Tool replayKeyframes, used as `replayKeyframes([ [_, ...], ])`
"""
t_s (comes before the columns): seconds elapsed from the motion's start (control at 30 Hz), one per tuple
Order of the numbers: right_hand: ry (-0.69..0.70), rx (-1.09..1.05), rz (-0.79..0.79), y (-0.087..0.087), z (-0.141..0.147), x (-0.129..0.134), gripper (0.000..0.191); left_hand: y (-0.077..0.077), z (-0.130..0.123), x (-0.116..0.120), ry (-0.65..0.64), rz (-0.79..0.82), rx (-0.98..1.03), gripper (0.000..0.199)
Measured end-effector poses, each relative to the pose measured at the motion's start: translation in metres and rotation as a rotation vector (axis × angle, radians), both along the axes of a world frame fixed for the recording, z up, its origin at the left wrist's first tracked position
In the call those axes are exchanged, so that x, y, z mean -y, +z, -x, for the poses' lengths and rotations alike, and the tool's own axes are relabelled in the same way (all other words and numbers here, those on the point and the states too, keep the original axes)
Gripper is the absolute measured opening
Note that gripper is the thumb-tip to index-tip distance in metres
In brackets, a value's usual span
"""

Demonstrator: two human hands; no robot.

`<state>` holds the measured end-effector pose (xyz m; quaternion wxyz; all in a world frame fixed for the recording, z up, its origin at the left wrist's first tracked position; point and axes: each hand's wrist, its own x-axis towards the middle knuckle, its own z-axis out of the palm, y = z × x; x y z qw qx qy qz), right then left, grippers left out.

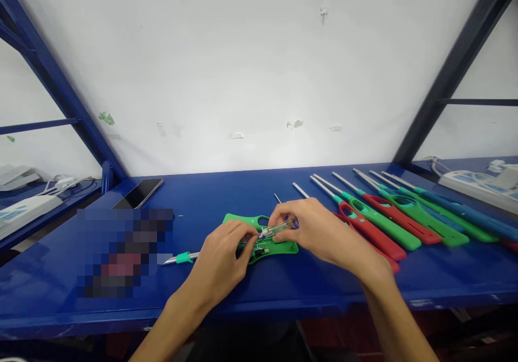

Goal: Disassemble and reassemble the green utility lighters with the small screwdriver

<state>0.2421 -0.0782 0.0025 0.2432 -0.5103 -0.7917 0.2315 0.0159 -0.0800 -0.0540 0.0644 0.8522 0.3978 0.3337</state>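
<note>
My right hand [305, 224] pinches a clear plastic lighter fuel tank [275, 229] and holds it tilted over an opened green lighter casing half [285, 247]. Thumb and fingers of my left hand [226, 248] come together at the tank's left end; what they pinch there is too small to make out. Inner parts lie in the casing half, partly covered by my fingers. A metal lighter tube [193, 255] with a teal collar sticks out to the left from under my left hand. Behind my hands lies another green casing piece [238, 218].
Several long-reach lighters in red, green and blue, such as a green lighter [378, 224], lie side by side on the right of the blue table [202, 192]. A phone [141, 192] lies at the back left, near a blurred-out patch. Power strips [30, 213] stand beyond the metal posts.
</note>
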Motion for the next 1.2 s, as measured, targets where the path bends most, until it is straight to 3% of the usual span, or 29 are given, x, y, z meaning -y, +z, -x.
replayKeyframes([
  [1.0,0.001,0.012,-0.012,-0.0016,0.0005,-0.0012,0.01,0.0008,0.0008,0.0018,-0.039,-0.011,0.017,0.015],
  [1.2,-0.008,0.091,-0.056,-0.0025,0.0025,-0.0024,0.012,0.001,0.0005,0.0025,-0.042,-0.007,0.029,0.013],
])
